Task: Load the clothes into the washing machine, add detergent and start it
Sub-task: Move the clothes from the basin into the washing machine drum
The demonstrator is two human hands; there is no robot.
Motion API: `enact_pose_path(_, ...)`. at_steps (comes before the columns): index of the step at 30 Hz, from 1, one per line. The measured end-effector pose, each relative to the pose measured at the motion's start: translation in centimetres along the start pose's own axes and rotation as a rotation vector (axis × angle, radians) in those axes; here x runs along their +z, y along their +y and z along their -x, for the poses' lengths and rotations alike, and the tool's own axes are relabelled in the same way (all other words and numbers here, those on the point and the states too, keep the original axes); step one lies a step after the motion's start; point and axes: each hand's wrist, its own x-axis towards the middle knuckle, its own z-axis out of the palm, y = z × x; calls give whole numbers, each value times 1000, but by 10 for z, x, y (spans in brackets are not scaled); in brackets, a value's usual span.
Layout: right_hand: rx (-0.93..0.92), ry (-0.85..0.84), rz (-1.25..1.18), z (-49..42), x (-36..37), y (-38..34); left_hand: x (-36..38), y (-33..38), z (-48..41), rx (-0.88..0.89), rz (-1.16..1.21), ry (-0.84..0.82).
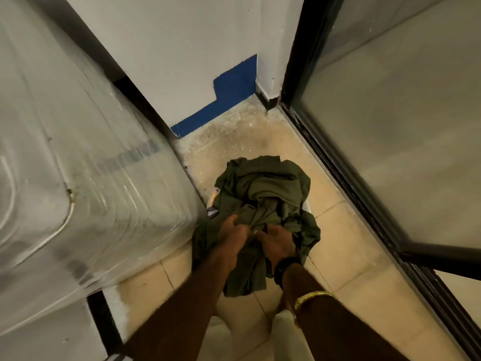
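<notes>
The olive-green clothes are lying in a crumpled heap at the lower middle of the view, spilling over a white basket of which only a sliver of rim is showing at the heap's three o'clock side. The fabric is plain, dull green and deeply creased, with folds hanging past the rim toward six o'clock. What else is lying in the basket cannot be told, apart from a small patch of another cloth peeking out at the heap's nine o'clock edge.

Both hands are reaching down into the heap from six o'clock. The left hand is gripping a bunch of the green fabric, its fingers curled into the cloth. The right hand is sitting just beside it at three o'clock, its fingers also curled into the fabric; a dark watch is sitting on its wrist and a gold bangle farther up the forearm.

The washing machine is filling the nine o'clock side, white and wrapped in clear plastic film, touching or nearly touching the heap. A blue mark is showing on it, too blurred to read. The tiled floor is spreading beneath, a blue-painted strip is running along the wall at twelve o'clock, and a dark-framed glass door is standing at three o'clock.
</notes>
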Motion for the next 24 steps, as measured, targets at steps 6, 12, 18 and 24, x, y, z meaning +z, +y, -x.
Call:
enact_pose_path(6,-5,45,-90,-14,24,5,6,-10,-2,-65,150,-118)
enact_pose_path(12,79,108,-313,15,6,-29,2,-9,7,1,177,-27)
enact_pose_path(18,115,9,-631,55,-3,-42,5,-7,34,-299,370,90)
enact_pose_path(24,134,-362,-818,89,-20,-46,3,10,45,-183,455,-173)
